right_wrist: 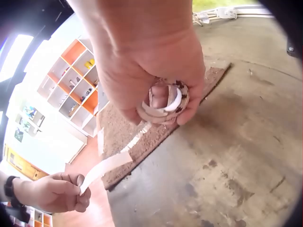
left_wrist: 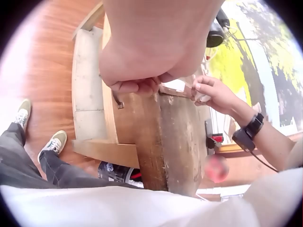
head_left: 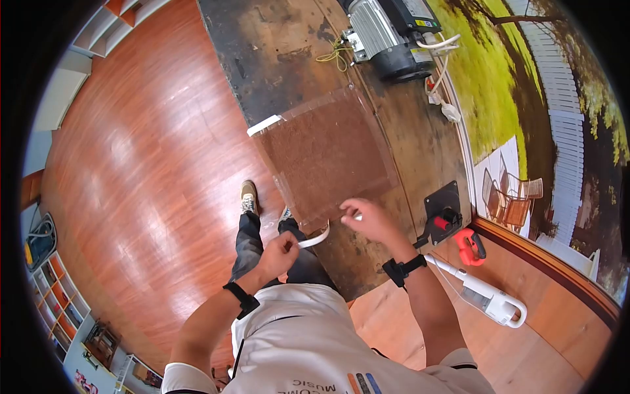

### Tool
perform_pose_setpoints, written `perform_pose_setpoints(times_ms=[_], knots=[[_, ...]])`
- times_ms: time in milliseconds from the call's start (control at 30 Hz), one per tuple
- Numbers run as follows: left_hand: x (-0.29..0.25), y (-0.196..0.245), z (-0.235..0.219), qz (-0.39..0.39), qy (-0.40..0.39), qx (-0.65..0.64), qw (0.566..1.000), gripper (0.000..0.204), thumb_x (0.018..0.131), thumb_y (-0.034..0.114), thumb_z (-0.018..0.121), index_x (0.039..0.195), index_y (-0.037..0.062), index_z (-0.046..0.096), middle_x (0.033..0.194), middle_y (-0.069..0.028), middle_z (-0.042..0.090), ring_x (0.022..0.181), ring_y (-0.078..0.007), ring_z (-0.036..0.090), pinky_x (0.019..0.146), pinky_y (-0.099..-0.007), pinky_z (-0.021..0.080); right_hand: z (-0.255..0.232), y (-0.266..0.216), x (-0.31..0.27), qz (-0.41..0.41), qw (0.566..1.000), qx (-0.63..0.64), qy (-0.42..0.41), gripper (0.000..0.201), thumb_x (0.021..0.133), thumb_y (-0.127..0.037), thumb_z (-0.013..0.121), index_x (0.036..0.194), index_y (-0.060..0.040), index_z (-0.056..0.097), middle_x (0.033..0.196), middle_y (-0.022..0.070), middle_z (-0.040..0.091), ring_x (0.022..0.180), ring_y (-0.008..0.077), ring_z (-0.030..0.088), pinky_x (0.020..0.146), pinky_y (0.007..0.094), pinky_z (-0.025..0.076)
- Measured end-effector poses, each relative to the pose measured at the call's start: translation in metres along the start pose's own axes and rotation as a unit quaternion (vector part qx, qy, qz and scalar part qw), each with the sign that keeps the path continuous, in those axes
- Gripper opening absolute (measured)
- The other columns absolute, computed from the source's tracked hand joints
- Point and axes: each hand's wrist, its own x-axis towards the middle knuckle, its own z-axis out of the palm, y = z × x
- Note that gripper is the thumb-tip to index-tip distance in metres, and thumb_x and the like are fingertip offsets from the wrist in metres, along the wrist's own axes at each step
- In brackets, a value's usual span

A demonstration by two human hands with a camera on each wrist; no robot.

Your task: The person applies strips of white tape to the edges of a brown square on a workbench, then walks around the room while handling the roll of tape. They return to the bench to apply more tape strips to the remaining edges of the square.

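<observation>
White tape strip lies pinched at one end by the left hand, near the brown mat's edge. The right hand's curled fingers grip a tape roll, its ring distinct only in the right wrist view.

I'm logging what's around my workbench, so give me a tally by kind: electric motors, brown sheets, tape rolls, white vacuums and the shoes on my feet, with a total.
Electric motor: 1
Brown sheet: 1
Tape roll: 1
White vacuum: 1
Shoes: 2
Total: 6
</observation>
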Motion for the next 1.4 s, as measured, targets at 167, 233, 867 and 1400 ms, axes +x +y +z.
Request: perform_pose_setpoints(times_ms=[167,233,867,1400], knots=[[0.003,0.020,0.014,0.047,-0.014,-0.031,0.998,0.006,0.089,0.006,0.060,0.086,0.0032,0.056,0.070,-0.0001,0.053,0.062,-0.0058,0.048,0.054,-0.0241,0.040,0.006,-0.011,-0.003,-0.011,0.971,0.102,-0.217,0.033,0.086,-0.016,0.071,0.116,-0.0060,0.064,0.116,0.0055,0.054,0.096,0.0184,0.058,0.080,0.0308,0.051],[0.000,0.033,0.008,0.037,-0.030,-0.015,0.999,0.006,0.089,0.006,0.060,0.086,0.0033,0.056,0.070,0.0000,0.053,0.062,-0.0057,0.048,0.054,-0.0242,0.040,0.011,0.001,-0.004,-0.039,0.973,0.080,-0.212,0.027,0.086,-0.016,0.071,0.110,-0.0046,0.066,0.117,0.0054,0.054,0.093,0.0189,0.059,0.079,0.0311,0.051],[0.027,-0.013,0.014,-0.034,0.063,0.017,0.997,0.008,0.085,0.007,0.059,0.081,0.0009,0.057,0.068,-0.0043,0.058,0.062,-0.0100,0.052,0.057,-0.0277,0.043,0.026,-0.012,0.017,-0.019,0.974,-0.227,-0.002,0.018,0.083,-0.026,0.068,0.081,-0.0082,0.071,0.088,0.0090,0.065,0.088,0.0310,0.063,0.076,0.0412,0.052],[0.050,-0.023,0.014,-0.068,0.030,0.042,0.996,0.016,0.087,0.015,0.059,0.085,-0.0015,0.059,0.074,-0.0111,0.062,0.067,-0.0191,0.058,0.064,-0.0337,0.047,0.046,-0.026,0.017,0.021,0.933,-0.342,0.108,0.028,0.073,-0.028,0.079,0.085,-0.0059,0.066,0.089,0.0109,0.066,0.085,0.0316,0.064,0.073,0.0397,0.054]])
